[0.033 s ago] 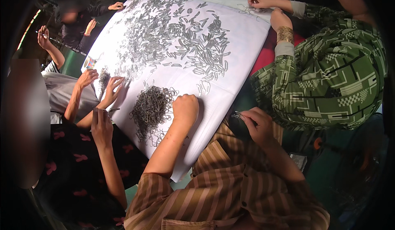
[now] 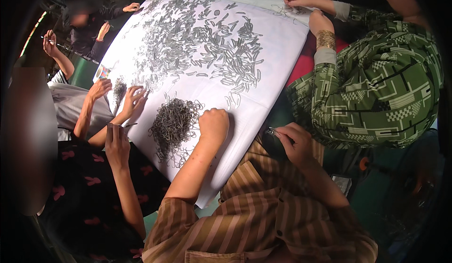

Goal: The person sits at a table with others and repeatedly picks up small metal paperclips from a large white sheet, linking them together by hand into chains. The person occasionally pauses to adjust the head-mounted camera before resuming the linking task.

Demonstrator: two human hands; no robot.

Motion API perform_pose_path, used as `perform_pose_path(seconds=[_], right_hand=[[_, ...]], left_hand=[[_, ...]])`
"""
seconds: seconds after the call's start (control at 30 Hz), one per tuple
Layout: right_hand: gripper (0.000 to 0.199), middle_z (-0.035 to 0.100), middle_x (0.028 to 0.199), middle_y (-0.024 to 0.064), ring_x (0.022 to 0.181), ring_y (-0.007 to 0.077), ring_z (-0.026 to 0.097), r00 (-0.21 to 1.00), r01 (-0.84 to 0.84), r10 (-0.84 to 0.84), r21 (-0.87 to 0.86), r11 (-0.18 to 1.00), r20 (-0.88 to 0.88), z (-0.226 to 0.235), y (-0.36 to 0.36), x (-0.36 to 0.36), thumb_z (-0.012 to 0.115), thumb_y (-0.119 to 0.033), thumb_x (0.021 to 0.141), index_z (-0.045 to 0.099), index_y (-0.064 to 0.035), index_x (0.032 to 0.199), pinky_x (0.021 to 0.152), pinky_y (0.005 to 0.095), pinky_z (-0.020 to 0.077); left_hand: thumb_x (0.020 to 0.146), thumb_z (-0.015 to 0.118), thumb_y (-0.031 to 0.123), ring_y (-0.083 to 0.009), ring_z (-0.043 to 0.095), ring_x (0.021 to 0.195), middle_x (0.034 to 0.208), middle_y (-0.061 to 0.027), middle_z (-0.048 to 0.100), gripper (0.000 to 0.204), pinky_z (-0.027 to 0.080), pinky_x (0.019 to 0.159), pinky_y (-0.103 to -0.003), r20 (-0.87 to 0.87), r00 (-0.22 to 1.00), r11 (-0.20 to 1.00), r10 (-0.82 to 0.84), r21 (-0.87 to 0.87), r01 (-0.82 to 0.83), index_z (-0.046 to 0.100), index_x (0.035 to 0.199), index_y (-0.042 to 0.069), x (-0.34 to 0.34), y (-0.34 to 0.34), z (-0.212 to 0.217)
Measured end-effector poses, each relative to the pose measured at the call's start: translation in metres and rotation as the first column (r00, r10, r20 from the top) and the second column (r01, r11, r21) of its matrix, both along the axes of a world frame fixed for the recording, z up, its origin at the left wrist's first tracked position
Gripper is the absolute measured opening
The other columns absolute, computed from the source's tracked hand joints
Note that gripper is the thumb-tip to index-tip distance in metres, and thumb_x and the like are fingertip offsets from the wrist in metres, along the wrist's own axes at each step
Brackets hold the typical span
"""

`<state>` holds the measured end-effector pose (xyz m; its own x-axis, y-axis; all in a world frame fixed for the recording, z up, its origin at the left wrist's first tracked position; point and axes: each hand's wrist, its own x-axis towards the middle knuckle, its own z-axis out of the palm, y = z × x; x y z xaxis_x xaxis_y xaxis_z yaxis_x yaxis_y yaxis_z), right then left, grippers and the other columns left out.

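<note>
Resting left hand (image 2: 213,124) beside wire pile (image 2: 173,122); right hand (image 2: 293,143) contents unclear.

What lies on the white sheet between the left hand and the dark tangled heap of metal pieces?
Nothing: in the head view the left hand rests right beside the tangled heap, with no visible gap of white sheet.

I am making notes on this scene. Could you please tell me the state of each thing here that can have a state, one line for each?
left hand: closed in a fist, resting on the white sheet beside the tangled pile.
right hand: off the table, fingers pinched on a small metal piece.
tangled pile of metal clips: heaped and interlocked.
loose metal clips: scattered singly, spread out.
white sheet: laid flat over the table.
</note>
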<state>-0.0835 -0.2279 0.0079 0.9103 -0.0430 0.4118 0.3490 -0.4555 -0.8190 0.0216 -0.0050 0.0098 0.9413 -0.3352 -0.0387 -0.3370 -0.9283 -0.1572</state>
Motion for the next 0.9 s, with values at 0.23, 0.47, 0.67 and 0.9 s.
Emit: perform_pose_path(seconds=[0.23,0.47,0.67,0.9], right_hand=[[0.009,0.061,0.08,0.0115,0.07,0.027,0.061,1.0,-0.015,0.015,0.02,1.0,0.001,0.006,0.002,-0.003,0.063,0.0,0.082,0.066,-0.0007,0.091,0.062,0.0347,0.0482],[0.01,0.061,0.079,0.011,0.07,0.0268,0.06,1.0,-0.006,0.005,0.037,0.999,0.013,0.004,0.004,-0.004,0.062,0.001,0.081,0.065,-0.0009,0.091,0.063,0.0346,0.0482],[0.01,0.062,0.079,0.0108,0.069,0.0267,0.06,1.0,-0.02,0.02,0.033,0.999,0.008,0.006,0.006,0.0,0.062,0.001,0.081,0.065,-0.0009,0.091,0.063,0.0345,0.0481],[0.009,0.062,0.079,0.011,0.069,0.0262,0.061,1.0,0.024,-0.022,0.072,0.997,-0.019,0.003,0.009,0.005,0.063,0.002,0.081,0.065,-0.0003,0.09,0.061,0.0335,0.0478]], left_hand=[[0.077,0.056,0.01,-0.0309,0.068,0.063,0.069,-0.0166,0.067,0.016,0.056,0.058,-0.038,-0.05,0.998,0.999,-0.045,-0.029,0.044,0.069,0.069,0.004,0.003,0.002,0.009],[0.076,0.056,0.008,-0.0266,0.068,0.06,0.067,-0.0146,0.066,0.014,0.055,0.054,-0.034,0.064,0.995,0.997,-0.076,0.03,0.074,0.066,0.067,0.007,-0.011,-0.008,-0.013],[0.073,0.061,0.012,-0.0274,0.067,0.058,0.068,-0.0169,0.066,0.01,0.054,0.054,-0.035,0.03,0.999,0.997,-0.023,-0.078,0.025,0.066,0.071,0.003,0.008,0.001,0.006],[0.079,0.065,0.005,-0.0136,0.057,0.065,0.072,-0.0059,0.062,0.008,0.045,0.065,-0.026,-0.337,0.923,0.398,-0.187,-0.885,-0.242,0.061,0.08,-0.002,-0.012,-0.007,0.042]])
